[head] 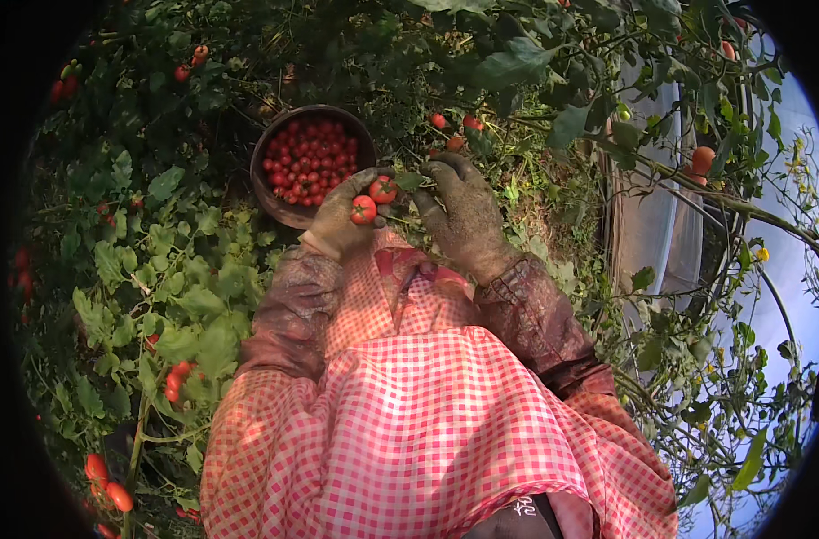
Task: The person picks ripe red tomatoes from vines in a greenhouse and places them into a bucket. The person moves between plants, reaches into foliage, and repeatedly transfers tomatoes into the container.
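Note:
Two red tomatoes, one in front (363, 210) and one behind it (383, 189), rest in my gloved left hand (345, 219). That hand is beside the rim of a dark round bucket (284, 210), which is partly filled with small red tomatoes (311, 158). My gloved right hand (464, 209) is to the right, its thumb and fingers curved around a green leaf (409, 180) close to the held tomatoes. Whether the right fingers grip the leaf or stem is hard to see. Both gloves look soiled.
Tomato plants (193, 303) crowd the left side, with a cluster of red tomatoes (175, 381) low down. More red tomatoes (472, 122) hang beyond my right hand. A long stem (712, 195) crosses the right side before plastic sheeting (652, 222).

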`<state>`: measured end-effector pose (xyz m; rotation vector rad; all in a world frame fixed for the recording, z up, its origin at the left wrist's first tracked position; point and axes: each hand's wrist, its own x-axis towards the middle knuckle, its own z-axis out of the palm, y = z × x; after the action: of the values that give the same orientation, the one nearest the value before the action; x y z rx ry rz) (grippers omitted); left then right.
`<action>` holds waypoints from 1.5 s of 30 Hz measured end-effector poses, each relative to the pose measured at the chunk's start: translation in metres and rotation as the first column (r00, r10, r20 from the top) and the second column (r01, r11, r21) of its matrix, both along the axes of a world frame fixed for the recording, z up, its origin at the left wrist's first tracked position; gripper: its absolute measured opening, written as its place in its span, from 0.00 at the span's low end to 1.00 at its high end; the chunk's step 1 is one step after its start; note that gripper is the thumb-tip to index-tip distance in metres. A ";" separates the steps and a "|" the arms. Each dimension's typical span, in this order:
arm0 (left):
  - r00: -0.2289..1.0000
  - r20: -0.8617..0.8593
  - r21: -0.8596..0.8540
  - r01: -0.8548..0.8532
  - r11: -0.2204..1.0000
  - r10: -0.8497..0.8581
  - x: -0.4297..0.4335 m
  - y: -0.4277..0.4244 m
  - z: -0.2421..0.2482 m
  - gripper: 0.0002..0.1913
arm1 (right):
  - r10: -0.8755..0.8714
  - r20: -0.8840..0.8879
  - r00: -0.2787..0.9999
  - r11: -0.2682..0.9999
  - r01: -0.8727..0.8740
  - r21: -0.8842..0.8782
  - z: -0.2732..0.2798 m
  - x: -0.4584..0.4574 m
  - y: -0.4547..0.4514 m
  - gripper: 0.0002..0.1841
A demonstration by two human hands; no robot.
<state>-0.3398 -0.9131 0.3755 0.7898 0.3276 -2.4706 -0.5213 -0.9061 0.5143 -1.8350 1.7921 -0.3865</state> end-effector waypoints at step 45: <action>0.937 0.349 -0.315 0.123 0.941 -0.005 -0.118 0.029 -0.136 0.25 | -0.751 0.505 0.426 0.523 -0.084 0.848 -0.230 -0.139 -0.004 0.11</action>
<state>-0.4574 -0.8843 0.2395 1.0707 -0.2435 -2.2988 -0.6601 -0.9096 0.2839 -0.3369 1.2327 -0.4517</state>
